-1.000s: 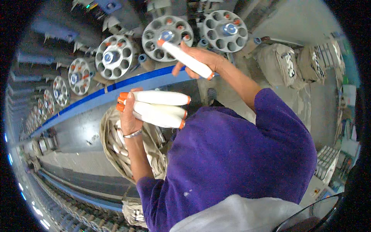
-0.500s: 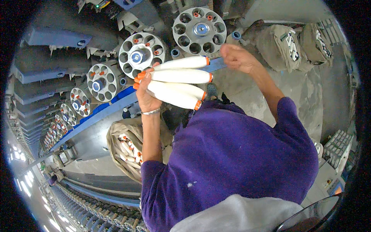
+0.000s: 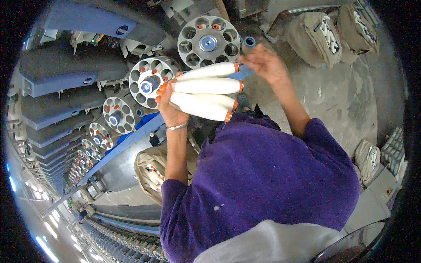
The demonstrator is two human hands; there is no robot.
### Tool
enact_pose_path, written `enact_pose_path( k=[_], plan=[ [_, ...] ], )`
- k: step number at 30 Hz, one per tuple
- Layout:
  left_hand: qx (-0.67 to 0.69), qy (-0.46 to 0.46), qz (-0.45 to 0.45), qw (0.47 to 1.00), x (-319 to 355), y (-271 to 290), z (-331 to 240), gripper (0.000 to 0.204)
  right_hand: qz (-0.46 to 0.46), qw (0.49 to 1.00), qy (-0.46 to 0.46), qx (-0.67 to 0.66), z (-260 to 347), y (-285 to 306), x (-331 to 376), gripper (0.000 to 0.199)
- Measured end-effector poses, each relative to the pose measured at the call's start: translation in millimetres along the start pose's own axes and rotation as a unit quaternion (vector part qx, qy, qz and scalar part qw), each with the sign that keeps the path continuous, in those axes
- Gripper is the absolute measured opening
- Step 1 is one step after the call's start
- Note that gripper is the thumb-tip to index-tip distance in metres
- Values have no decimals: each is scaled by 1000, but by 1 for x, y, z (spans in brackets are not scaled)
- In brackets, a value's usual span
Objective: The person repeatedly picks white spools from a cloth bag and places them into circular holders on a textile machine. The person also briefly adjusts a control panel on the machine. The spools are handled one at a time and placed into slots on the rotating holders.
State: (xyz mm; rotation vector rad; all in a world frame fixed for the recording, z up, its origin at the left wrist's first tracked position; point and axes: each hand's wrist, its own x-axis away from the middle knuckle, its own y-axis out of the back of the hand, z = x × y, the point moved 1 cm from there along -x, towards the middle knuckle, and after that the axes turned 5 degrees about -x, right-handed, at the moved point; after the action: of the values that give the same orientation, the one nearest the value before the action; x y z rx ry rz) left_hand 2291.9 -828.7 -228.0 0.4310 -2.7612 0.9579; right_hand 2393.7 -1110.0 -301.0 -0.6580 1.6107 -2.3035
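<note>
My left hand [image 3: 172, 107] is closed round the orange narrow ends of several white yarn bobbins [image 3: 208, 86]. They fan out to the right over my purple shirt, their orange-rimmed wide ends pointing away from the hand. Close to the wide end of the topmost bobbin is my right hand [image 3: 263, 63], its fingers apart and slightly blurred. No thread can be made out in its fingers. Just beyond both hands is a round grey magazine [image 3: 208, 43] with a ring of holes, orange tube ends showing in two of them. A second magazine [image 3: 151, 83] stands beside my left hand.
More round magazines [image 3: 118, 115] run off to the left along a blue rail [image 3: 131, 138]. A cloth sack [image 3: 144, 175] of bobbins stands below my left forearm. Two more filled sacks [image 3: 313, 39] are at the far right. Blue machine housings [image 3: 57, 79] line the left.
My right hand has gone from closed fingers to spread ones and shifted slightly left and down. The left hand keeps its hold on the bobbins. The whole view has turned slightly.
</note>
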Motion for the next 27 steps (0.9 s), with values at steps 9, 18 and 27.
enact_pose_path(
  k=[9, 18, 27],
  plan=[
    [-27, 70, 34, 997, -29, -23, -2, 30, -28, 921, 125, 369, 73, -16, 23, 27],
    [-96, -1, 56, 994, -79, -46, -4, 23, -36, 829, 77, 553, 125, 12, 35, 22],
    [-299, -127, 68, 943, -134, -64, 37, 40, 87, 919, 311, 227, 81, -19, 11, 20]
  ],
)
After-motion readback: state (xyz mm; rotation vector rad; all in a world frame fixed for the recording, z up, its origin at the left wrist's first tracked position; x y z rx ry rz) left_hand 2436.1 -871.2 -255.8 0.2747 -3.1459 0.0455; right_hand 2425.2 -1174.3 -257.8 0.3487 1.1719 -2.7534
